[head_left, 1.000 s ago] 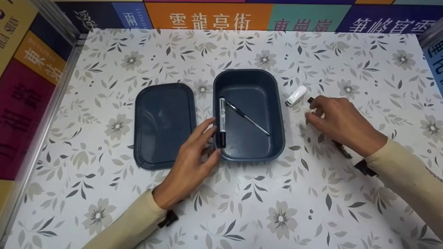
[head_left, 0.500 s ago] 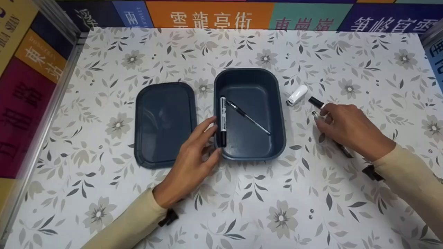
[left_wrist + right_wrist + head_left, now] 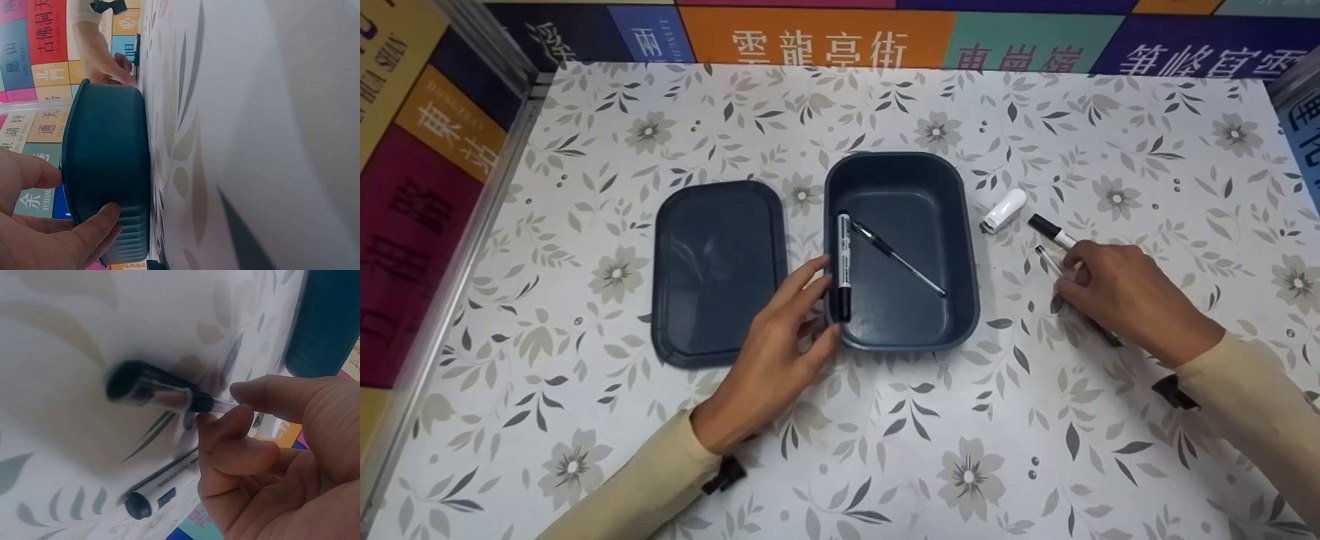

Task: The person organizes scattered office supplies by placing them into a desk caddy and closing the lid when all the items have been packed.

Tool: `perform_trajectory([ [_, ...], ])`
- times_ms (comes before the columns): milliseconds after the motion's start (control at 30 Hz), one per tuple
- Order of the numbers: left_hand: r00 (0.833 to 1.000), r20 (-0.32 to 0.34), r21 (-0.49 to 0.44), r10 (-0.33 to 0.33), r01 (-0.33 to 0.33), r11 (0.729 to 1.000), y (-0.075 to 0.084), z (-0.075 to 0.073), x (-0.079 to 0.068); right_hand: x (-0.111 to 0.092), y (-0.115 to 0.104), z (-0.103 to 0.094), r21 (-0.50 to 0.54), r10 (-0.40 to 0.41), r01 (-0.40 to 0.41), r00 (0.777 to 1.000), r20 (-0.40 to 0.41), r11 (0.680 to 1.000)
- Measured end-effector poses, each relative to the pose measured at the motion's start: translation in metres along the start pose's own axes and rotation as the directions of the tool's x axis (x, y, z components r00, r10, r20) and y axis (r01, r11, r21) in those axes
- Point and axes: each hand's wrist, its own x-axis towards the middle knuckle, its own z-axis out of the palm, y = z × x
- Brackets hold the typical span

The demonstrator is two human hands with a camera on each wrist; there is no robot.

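My left hand [image 3: 776,337] rests its fingers on the left wall of a dark blue plastic box [image 3: 969,300], thumb at the near corner of the rim. Inside the box lie a black-capped marker [image 3: 844,251] and a slim pen with a dark grip [image 3: 894,259]. My right hand [image 3: 1132,296] pinches a clear-barrelled pen [image 3: 163,391] with a black cap between thumb and fingers, close over the table. Beside those fingers a second white marker with black ends [image 3: 160,486] lies on the table, partly hidden by the hand.
A flat dark blue lid [image 3: 720,270] lies left of the box. Right of the box sits a small glossy white object [image 3: 1005,210] with a metallic end. The tabletop [image 3: 885,465] has a leaf-and-flower pattern. Panels with large lettering [image 3: 817,37] stand behind it.
My right hand has drawn back right and toward me, exposing more of the loose marker and of the pen's far end. The left hand and box have stayed put.
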Motion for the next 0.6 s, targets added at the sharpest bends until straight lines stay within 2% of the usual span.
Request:
perform_trajectory([
  [367, 1.0, 0.006, -0.045, -0.018, 0.019, 0.999, 0.0023, -0.0005, -0.0011, -0.0029, 0.0008, -0.0001, -0.004, 0.01, -0.01, 1.0, 0.005, 1.0],
  [600, 1.0, 0.005, -0.036, -0.001, 0.001, 0.999, 0.0026, 0.0007, 0.0013, -0.0066, 0.0016, -0.0017, 0.032, 0.019, -0.019, 1.0, 0.012, 0.999],
])
